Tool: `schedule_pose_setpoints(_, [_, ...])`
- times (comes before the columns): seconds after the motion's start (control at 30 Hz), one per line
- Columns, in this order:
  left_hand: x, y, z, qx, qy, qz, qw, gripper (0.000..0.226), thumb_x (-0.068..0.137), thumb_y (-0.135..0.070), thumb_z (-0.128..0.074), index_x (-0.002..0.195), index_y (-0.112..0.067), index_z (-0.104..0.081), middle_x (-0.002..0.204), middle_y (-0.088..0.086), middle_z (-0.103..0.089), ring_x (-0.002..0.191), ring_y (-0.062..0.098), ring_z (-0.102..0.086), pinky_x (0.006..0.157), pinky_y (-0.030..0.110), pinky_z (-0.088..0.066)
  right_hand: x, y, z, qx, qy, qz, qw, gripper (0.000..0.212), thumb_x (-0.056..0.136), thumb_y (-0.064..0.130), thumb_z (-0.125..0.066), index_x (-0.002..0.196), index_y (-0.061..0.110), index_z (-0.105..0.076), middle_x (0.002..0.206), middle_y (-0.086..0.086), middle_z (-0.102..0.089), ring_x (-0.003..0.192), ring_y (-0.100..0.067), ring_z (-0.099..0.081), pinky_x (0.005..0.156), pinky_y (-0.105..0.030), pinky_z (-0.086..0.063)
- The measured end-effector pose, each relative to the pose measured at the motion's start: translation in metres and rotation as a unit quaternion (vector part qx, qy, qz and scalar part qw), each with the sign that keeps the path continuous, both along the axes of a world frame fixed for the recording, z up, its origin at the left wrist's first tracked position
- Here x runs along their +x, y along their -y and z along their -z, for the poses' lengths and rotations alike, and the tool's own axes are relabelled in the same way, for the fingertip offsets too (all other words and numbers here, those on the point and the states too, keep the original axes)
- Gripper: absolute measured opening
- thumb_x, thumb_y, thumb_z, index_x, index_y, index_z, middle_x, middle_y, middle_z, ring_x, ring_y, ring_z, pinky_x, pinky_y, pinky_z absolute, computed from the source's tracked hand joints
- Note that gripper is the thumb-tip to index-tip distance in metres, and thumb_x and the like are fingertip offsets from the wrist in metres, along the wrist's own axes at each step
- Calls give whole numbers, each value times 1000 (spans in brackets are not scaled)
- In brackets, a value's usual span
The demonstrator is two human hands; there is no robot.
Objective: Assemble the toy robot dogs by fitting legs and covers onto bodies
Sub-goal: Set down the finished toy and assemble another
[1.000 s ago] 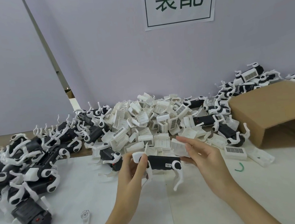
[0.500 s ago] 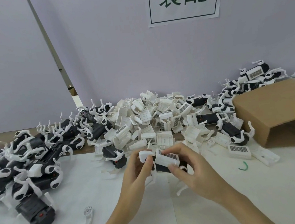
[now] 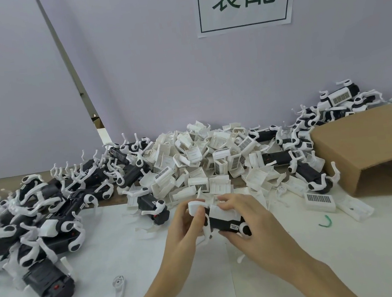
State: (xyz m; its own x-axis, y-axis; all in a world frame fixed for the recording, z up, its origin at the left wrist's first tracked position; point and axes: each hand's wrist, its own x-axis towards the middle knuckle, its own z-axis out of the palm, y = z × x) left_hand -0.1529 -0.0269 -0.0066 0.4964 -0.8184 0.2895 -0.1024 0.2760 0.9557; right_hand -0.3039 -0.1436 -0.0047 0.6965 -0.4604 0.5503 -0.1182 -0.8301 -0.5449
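A black toy dog body (image 3: 224,224) with white legs is held between both hands above the white sheet. My left hand (image 3: 183,226) grips its left end, thumb on the white head piece. My right hand (image 3: 246,223) wraps over the body, fingers pressing a white cover (image 3: 223,212) onto its top. One white leg (image 3: 240,257) pokes out under my right palm. A heap of loose white covers (image 3: 206,161) lies just behind the hands.
Black bodies with legs (image 3: 38,217) are piled at the left, one lying near the front (image 3: 50,287). A loose white leg (image 3: 114,296) lies on the sheet. A cardboard box (image 3: 372,146) sits at the right, with more dogs (image 3: 333,106) behind it and a barcoded cover (image 3: 320,201) beside it.
My right hand brought a white cover from the heap onto the body and now clamps down over it. Both hands have drawn slightly nearer with the body.
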Motion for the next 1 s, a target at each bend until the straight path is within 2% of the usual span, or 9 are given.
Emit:
schedule_pose_setpoints(0.1, [3,1,1,-5,20,-10,1000,43,94,-58,-61,129,-34,-64,98,12,-69,91,26,-67,95,53,-53,2,-3,1,-16,26,0,1000,52,92,23,-79,129,43,-49,133,34,-49,129,5,-49,106,-12,-39])
schedule_pose_setpoints(0.17, [5,2,3,2,95,-25,995,53,94,-59,-61,144,-47,-49,106,6,-65,91,25,-66,92,47,-55,2,-5,1,-24,39,8,999,51,92,22,-79,132,39,-53,132,33,-50,129,4,-51,105,-21,-46])
schedule_pose_setpoints(0.3, [8,2,6,8,298,-55,953,47,95,-49,-67,140,-53,-53,135,-16,-50,123,20,-59,90,25,-53,2,-7,1,-74,56,34,995,52,87,15,-83,134,24,-64,138,17,-52,132,-4,-51,93,-29,-58])
schedule_pose_setpoints(0.5, [9,1,3,-9,282,-82,956,38,94,-33,-74,129,-43,-64,126,-12,-56,108,19,-63,80,17,-51,6,-9,-1,-117,90,58,987,45,84,23,-84,124,18,-65,119,15,-53,112,-11,-58,96,-20,-48])
schedule_pose_setpoints(0.7, [7,1,3,-12,271,-90,958,33,94,-32,-75,125,-40,-67,123,-6,-59,99,21,-63,80,23,-54,7,-8,-4,-156,80,88,981,42,80,28,-88,117,21,-70,111,14,-61,102,-9,-57,92,-16,-44])
schedule_pose_setpoints(0.8, [9,0,0,-41,300,-64,951,33,96,-34,-73,128,-38,-66,134,-9,-55,128,20,-57,89,20,-51,-2,-5,-11,90,52,-21,994,48,87,29,-83,127,35,-59,126,17,-59,123,-5,-56,98,-13,-42])
schedule_pose_setpoints(0.87, [12,-1,-2,-71,352,-48,932,33,99,-33,-72,131,-38,-64,152,-5,-46,146,18,-45,106,22,-45,-9,-4,-20,311,17,-140,940,47,94,32,-71,137,43,-55,126,17,-65,121,-2,-60,95,-15,-46])
schedule_pose_setpoints(0.93, [16,-2,-3,-80,406,-30,910,34,101,-30,-71,133,-40,-62,166,0,-32,155,18,-35,115,28,-40,-12,1,-23,379,17,-178,908,34,100,37,-59,134,35,-65,116,3,-73,109,-9,-67,89,-23,-51])
schedule_pose_setpoints(1.0, [18,-2,-1,-69,439,-26,895,41,101,-28,-73,137,-41,-57,173,0,-22,160,23,-27,117,43,-42,-12,5,-23,337,28,-133,932,27,103,38,-61,124,25,-73,107,-2,-74,99,-15,-67,86,-30,-52])
